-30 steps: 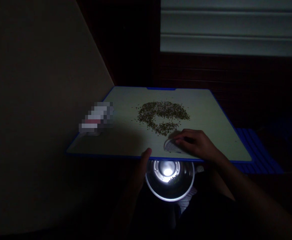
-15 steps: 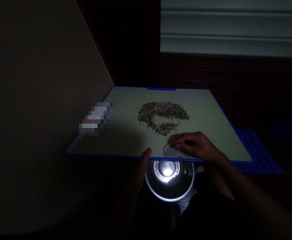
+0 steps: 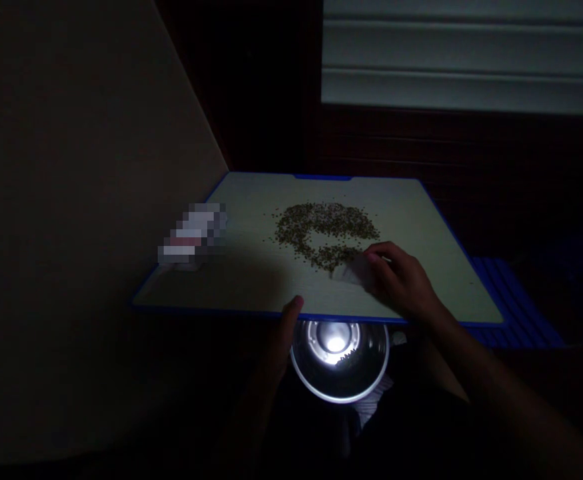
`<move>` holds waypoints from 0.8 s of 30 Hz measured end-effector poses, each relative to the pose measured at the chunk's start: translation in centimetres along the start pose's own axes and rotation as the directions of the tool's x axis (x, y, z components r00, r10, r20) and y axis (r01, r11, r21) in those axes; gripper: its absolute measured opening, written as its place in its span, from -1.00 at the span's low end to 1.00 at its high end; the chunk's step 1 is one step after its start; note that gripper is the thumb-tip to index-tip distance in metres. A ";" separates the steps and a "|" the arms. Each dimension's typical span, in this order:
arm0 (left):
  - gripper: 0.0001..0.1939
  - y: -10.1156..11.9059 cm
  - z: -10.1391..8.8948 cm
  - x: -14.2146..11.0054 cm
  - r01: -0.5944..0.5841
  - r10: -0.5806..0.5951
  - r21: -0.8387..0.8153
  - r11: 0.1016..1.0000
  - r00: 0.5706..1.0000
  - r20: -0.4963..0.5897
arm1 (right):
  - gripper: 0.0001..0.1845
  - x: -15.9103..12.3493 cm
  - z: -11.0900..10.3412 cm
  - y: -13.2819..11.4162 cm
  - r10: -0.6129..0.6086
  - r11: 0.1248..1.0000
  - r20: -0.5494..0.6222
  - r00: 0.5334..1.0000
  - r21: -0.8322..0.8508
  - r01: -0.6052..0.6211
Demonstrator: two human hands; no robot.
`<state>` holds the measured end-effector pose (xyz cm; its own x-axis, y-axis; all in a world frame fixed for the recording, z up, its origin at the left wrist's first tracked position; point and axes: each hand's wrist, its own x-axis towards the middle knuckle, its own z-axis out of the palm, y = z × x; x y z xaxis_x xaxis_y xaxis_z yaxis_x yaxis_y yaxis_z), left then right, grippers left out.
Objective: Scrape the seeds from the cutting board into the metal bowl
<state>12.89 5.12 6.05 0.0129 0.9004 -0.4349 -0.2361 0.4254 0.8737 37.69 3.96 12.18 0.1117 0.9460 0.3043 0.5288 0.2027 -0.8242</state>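
Note:
A pale board with a blue rim (image 3: 251,280) lies in front of me, with a heap of small brownish seeds (image 3: 326,233) spread on its middle. My right hand (image 3: 401,280) is closed on a small pale card (image 3: 354,270) at the near edge of the heap. Just below the board's front edge sits a shiny steel bowl (image 3: 338,360) holding a few seeds. My left hand (image 3: 278,347) grips the bowl's left side, thumb up against the board's edge; its other fingers are lost in the dark.
A blurred white and red packet (image 3: 194,237) lies on the board's left side. A pale wall (image 3: 71,200) rises at left. Blue ribbed material (image 3: 516,300) lies right of the board. A crumpled white cloth (image 3: 374,400) shows under the bowl.
My right hand with the card has moved away from the front edge, up and slightly right, to the near side of the seed heap. The left hand and bowl stayed still.

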 end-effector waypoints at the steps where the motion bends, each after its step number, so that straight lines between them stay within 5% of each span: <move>1: -0.48 -0.1 0.0 0.0 -0.017 0.017 0.010 1.000 1.000 -0.015 | -0.74 0.0 0.1 0.2 0.048 0.999 -0.026 0.999 0.027 -0.047; 3: -0.48 -0.3 0.0 0.1 -0.017 0.017 0.016 1.000 1.000 -0.008 | -0.70 -0.1 0.1 0.4 0.061 0.997 -0.034 0.998 0.053 -0.059; 8: -0.63 0.1 0.3 -0.3 -0.030 0.030 0.021 0.999 1.000 -0.003 | -0.52 0.3 -0.1 0.9 -0.128 0.991 0.056 0.990 -0.042 0.130; 14: -0.69 0.4 0.5 -0.5 -0.048 0.048 0.022 0.999 0.999 -0.004 | -0.67 0.4 -0.1 0.8 -0.188 0.970 0.070 0.980 -0.145 0.197; 24: -0.63 -0.1 0.4 -0.3 -0.014 0.015 0.041 0.999 1.000 -0.022 | -0.65 0.4 -0.1 0.5 -0.201 0.957 0.080 0.976 -0.198 0.213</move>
<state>13.25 4.86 6.20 -0.0122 0.9043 -0.4268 -0.1965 0.4163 0.8877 38.05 4.41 11.96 -0.0642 0.9031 0.4247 0.6966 0.3453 -0.6289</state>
